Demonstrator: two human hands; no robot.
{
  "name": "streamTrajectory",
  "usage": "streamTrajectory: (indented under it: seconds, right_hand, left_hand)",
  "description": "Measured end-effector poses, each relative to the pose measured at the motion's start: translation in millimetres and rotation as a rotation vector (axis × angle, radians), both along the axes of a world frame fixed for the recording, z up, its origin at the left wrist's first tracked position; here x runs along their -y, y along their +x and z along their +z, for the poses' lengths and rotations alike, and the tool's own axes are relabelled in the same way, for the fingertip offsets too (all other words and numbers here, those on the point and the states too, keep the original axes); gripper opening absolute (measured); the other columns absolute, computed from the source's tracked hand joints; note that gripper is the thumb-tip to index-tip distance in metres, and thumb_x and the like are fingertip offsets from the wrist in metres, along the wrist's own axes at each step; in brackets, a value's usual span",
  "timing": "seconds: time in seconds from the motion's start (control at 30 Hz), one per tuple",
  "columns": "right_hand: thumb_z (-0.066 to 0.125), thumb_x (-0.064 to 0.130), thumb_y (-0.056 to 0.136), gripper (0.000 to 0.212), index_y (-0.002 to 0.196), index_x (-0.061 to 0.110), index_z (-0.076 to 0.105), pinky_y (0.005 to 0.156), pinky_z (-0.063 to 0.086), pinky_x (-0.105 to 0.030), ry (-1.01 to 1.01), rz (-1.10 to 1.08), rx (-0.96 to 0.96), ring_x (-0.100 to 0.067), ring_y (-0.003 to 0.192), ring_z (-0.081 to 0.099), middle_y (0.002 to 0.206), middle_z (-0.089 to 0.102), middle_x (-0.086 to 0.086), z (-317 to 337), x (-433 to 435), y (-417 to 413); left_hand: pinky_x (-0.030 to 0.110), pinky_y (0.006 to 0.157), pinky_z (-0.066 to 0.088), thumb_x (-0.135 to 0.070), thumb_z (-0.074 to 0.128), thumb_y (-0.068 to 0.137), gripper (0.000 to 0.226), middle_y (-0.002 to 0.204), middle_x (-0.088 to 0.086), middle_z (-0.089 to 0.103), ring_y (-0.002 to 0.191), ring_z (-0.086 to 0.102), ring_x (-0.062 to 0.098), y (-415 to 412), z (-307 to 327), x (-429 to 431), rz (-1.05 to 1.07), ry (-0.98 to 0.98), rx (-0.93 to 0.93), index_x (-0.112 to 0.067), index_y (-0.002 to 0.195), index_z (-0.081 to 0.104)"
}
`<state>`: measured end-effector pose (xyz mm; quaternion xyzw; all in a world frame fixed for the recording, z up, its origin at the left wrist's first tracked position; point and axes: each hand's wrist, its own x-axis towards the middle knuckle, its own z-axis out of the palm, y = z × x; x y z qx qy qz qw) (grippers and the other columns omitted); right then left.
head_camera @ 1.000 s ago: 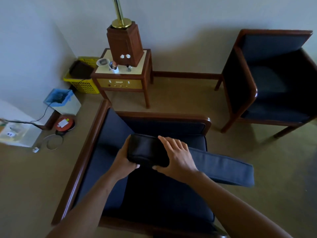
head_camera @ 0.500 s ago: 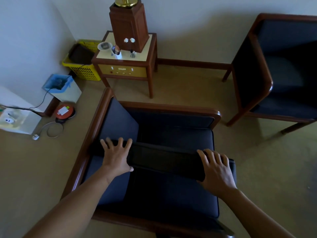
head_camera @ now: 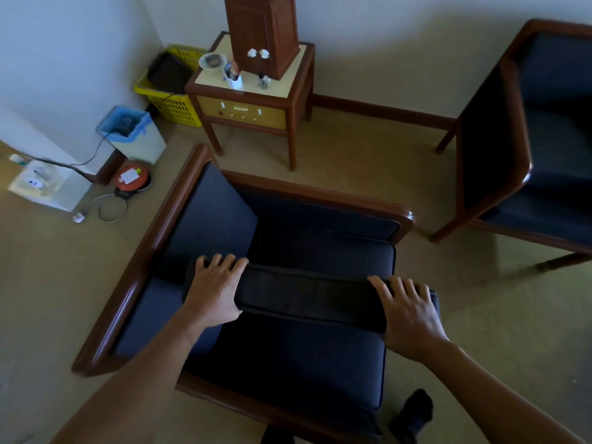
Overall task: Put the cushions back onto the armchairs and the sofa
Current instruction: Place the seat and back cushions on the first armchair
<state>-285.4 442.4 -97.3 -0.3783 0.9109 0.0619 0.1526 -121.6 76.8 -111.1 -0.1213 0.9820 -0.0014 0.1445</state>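
Navy upholstery in reddish-brown wooden frames is shown on the near armchair, centre, and the second armchair, upper right. The cushion is rendered near-black. At upper left, a yellow lattice-patterned basket and a blue-lined white wastebin are seen. Plain beige carpet is shown throughout.

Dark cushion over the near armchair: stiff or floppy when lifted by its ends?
Probably fairly stiff: the cushion keeps a straight edge between the left hand and right hand, with no visible sag. Likely light, since it is held just at its ends. The fabric looks matte, so it probably isn't slippery.
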Motion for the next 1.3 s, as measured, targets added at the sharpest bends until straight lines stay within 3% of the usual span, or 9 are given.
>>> streamTrajectory:
  seconds: [0.23,0.37,0.57,0.73,1.3]
  right_hand:
    - [0.085,0.056,0.048,0.113,0.146,0.022,0.043,0.090,0.050,-0.051,-0.031,0.323,0.008,-0.033,0.103,0.062,0.122,0.061,-0.011,3,-51,-62]
    - [0.079,0.054,0.059,0.103,0.148,0.024,0.037,0.096,0.045,-0.049,-0.029,0.510,0.007,-0.031,0.107,0.056,0.125,0.058,-0.009,17,-63,-99]
    - [0.080,0.046,0.058,0.103,0.149,0.024,0.036,0.098,0.042,-0.050,-0.029,0.716,-0.031,-0.030,0.107,0.053,0.125,0.056,-0.007,41,-50,-142]
    - [0.084,0.032,0.054,0.109,0.151,0.023,0.033,0.100,0.039,-0.048,-0.067,0.869,-0.099,-0.029,0.112,0.052,0.127,0.054,-0.005,62,-1,-168]
    - [0.085,0.035,0.060,0.113,0.153,0.030,0.022,0.106,0.035,-0.048,-0.018,1.151,-0.133,-0.028,0.127,0.046,0.137,0.046,-0.001,68,217,-173]
  left_hand:
    - [0.051,0.092,0.045,-0.063,0.085,0.043,0.103,0.117,-0.007,0.061,0.108,0.060,0.026,44,19,-123,0.334,-0.004,0.039,-0.027,0.134,0.055]
    - [0.050,0.086,0.047,-0.062,0.087,0.038,0.099,0.112,-0.007,0.064,0.103,0.063,0.026,55,24,-189,0.535,-0.005,0.053,-0.026,0.127,0.060]
    - [0.049,0.080,0.050,-0.060,0.088,0.039,0.093,0.106,-0.004,0.066,0.097,0.065,0.030,56,36,-247,0.725,-0.002,-0.023,-0.025,0.121,0.064]
    - [0.053,0.086,0.049,-0.061,0.088,0.046,0.095,0.109,-0.002,0.064,0.102,0.063,0.032,56,42,-263,0.865,-0.011,-0.091,-0.021,0.128,0.061]
    - [0.047,0.092,0.045,-0.062,0.075,0.057,0.088,0.115,-0.003,0.061,0.107,0.057,0.027,60,42,-186,1.170,0.103,-0.221,-0.025,0.135,0.058]
